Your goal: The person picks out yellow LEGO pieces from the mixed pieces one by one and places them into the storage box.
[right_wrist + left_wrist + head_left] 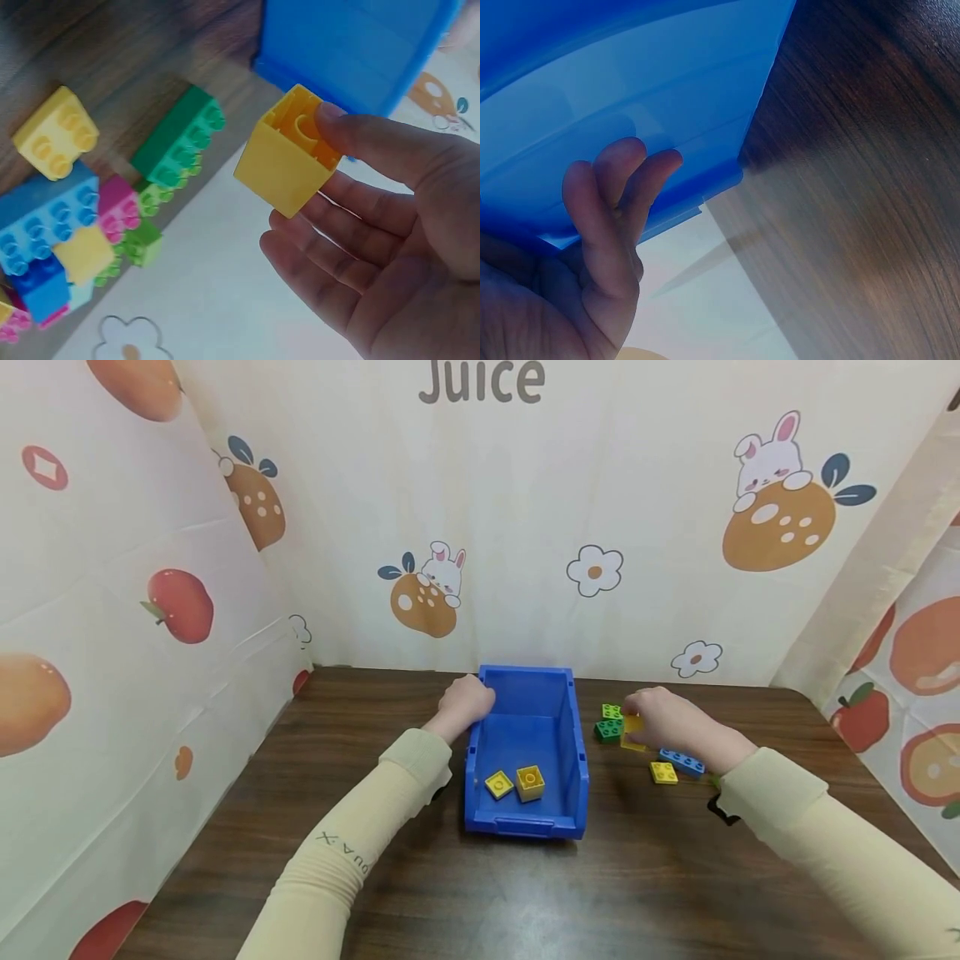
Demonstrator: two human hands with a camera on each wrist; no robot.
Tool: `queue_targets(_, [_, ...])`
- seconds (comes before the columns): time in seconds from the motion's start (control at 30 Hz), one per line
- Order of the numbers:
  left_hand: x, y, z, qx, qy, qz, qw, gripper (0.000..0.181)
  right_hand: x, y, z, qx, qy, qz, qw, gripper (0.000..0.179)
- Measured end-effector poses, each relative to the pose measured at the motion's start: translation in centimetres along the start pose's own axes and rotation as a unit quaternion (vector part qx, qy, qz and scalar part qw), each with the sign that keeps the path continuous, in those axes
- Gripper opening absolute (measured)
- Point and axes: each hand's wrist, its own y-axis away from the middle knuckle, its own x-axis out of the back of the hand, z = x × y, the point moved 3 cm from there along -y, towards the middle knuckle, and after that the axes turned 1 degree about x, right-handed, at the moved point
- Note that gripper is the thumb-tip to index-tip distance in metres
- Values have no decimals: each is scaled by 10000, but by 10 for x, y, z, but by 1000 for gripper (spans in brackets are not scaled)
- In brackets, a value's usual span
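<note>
A blue open-front bin (517,739) stands on the table, with a flat yellow brick (498,785) and a taller yellow brick (530,783) near its front end. My left hand (467,700) grips the far part of its left rim; the left wrist view has fingers (604,210) against the blue wall and the thumb hidden. To the right of the bin, my right hand (667,718) pinches another yellow building brick (285,161) between thumb and fingers, its hollow underside showing. In the head view that brick hangs over the table, beside the loose bricks.
Right of the bin lie a dark green brick (609,730), a lime brick (611,711), a flat yellow brick (663,772) and a long blue brick (682,762). The right wrist view adds a pink brick (118,206) among several others. A printed curtain (517,527) borders the table's back.
</note>
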Motion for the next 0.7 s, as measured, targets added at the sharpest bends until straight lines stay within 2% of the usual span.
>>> queue_targets(0.17, [1,0,0,-1,9,-37,10000,34,10,-4,-13,99,38,-18,9999,30])
queue_targets(0.27, [1,0,0,-10,8,-37,10000,34,16,-6,-21,297,76,-14,9995,28])
queue_targets(0.43, [0,-1,0,-26,25,-36,10000,34,26,-10,-36,626,291,10,9976,28])
queue_targets(0.7, [1,0,-1,-64,53,-49,10000,34,41,-16,-60,873,620,7,9943,31])
